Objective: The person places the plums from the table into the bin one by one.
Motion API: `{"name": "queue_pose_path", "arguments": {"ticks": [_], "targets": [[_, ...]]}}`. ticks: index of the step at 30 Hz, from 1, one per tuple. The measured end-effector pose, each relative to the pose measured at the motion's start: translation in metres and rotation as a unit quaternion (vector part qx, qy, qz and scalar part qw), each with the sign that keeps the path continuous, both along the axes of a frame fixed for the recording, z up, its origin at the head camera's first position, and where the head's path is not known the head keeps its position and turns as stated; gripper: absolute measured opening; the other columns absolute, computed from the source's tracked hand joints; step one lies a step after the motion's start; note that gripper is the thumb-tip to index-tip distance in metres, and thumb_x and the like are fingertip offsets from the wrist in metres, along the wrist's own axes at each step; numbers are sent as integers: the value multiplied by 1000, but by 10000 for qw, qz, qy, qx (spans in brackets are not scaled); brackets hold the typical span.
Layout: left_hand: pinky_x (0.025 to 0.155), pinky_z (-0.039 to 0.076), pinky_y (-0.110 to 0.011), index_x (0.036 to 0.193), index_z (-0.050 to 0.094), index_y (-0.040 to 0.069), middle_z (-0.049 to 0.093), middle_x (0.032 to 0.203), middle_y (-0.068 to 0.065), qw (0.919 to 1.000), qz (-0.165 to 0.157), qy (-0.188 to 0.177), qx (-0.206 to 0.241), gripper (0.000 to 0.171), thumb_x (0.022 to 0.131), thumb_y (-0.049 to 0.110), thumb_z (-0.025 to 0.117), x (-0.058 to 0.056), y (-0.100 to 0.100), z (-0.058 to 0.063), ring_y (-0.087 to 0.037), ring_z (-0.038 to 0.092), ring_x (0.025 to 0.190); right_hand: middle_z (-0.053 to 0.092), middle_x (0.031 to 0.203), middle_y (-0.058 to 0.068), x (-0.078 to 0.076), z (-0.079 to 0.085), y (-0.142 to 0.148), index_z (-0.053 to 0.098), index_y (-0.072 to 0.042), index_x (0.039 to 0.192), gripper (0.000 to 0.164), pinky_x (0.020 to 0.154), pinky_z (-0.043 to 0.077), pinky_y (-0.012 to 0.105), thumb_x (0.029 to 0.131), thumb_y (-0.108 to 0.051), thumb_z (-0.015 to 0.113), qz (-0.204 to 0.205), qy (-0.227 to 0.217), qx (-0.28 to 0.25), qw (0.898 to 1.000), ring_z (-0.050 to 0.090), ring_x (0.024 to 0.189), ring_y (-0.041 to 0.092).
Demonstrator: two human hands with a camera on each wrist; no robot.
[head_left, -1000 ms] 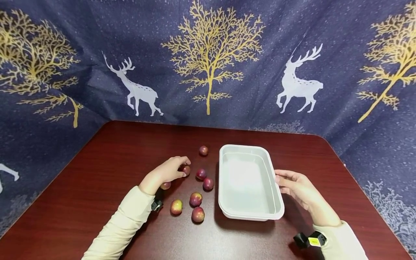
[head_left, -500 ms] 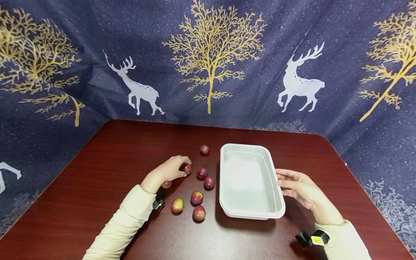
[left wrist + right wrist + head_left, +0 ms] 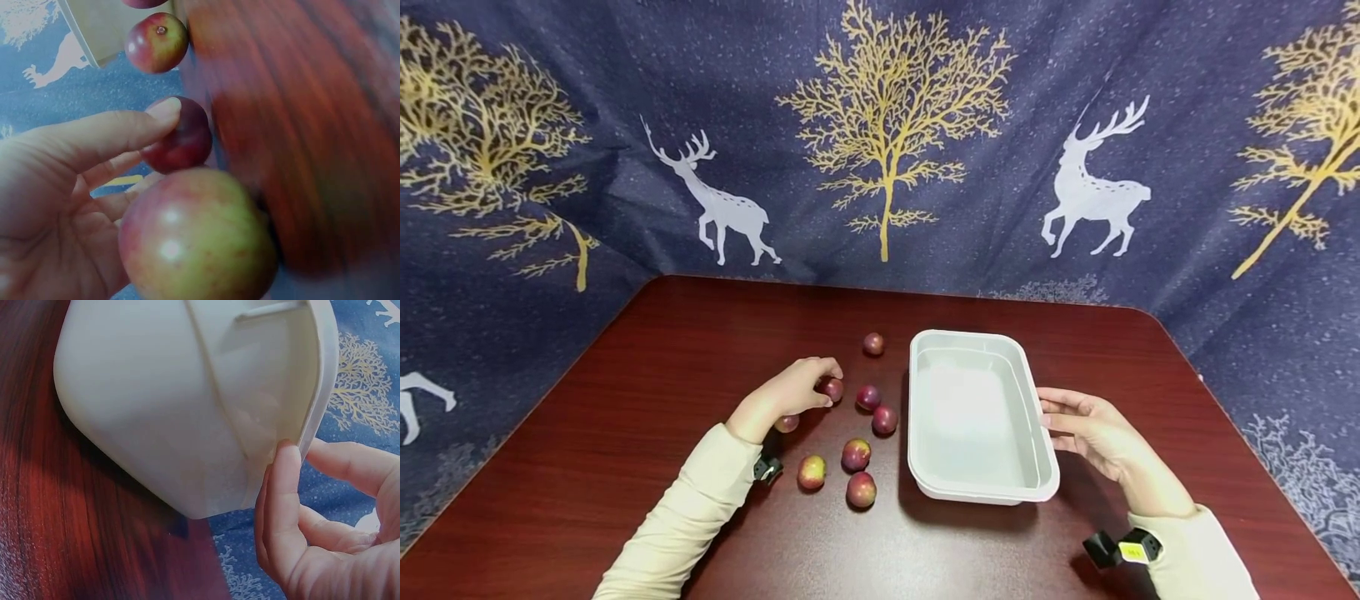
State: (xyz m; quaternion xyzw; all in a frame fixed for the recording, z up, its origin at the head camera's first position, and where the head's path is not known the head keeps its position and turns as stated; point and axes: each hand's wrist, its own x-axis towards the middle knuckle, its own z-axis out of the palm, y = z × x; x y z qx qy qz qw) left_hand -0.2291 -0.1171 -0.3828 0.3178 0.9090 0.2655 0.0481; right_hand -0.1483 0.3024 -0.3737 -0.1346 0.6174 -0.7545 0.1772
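My left hand (image 3: 793, 390) curls round a dark red plum (image 3: 831, 389) on the table. In the left wrist view the thumb lies on that plum (image 3: 180, 147), with the other fingers partly hidden behind it. A yellow-green and red plum (image 3: 200, 240) sits close to the camera by the palm. At the right, my right hand (image 3: 1097, 429) holds the right rim of a white plastic bin (image 3: 973, 492). The right wrist view shows its thumb and fingers pinching the edge of the bin (image 3: 144, 406). No plums show inside the bin.
Between the left hand and the bin lie several loose plums, including a yellowish one (image 3: 812, 472), a dark pair and one at the back (image 3: 873, 344). Another plum (image 3: 787, 423) sits under the left wrist. A dark blue cloth (image 3: 820, 242) hangs behind the table (image 3: 587, 433).
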Motion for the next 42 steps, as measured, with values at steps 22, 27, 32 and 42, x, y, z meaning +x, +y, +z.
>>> {"name": "queue_pose_path", "arguments": {"ticks": [22, 27, 32, 42], "targets": [[81, 51, -38, 109, 59, -1, 65, 106, -16, 9900, 100, -693, 1226, 30, 81, 4, 71, 4, -4, 17, -22, 63, 87, 69, 104, -3, 4, 2, -2, 67, -21, 109, 36, 75, 56, 29, 90, 6, 53, -231, -55, 206, 9995, 67, 89, 10], [81, 51, -38, 110, 59, 0, 64, 104, -15, 9849, 248, -750, 1542, 31, 81, 4, 72, 7, -3, 22, -23, 63, 88, 69, 103, -4, 4, 3, -2, 67, -22, 108, 35, 74, 56, 28, 90, 5, 54, -308, -75, 332, 9989, 67, 89, 10], [85, 51, -41, 112, 59, -2, 63, 104, -17, 9794, 241, -910, 1789, 32, 82, 5, 71, 10, -1, 25, -26, 63, 92, 69, 104, -4, 5, 4, 0, 66, -23, 108, 36, 74, 56, 28, 90, 6, 53, -295, -59, 344, 9990, 67, 89, 10], [94, 47, -42, 117, 59, 1, 66, 107, -14, 9611, 310, -1481, 2309, 39, 82, 9, 72, 15, 9, 31, -23, 63, 100, 67, 105, -6, 5, 1, 2, 64, -20, 109, 32, 73, 56, 28, 90, 5, 54, -494, -82, 500, 9975, 67, 88, 10]]}}
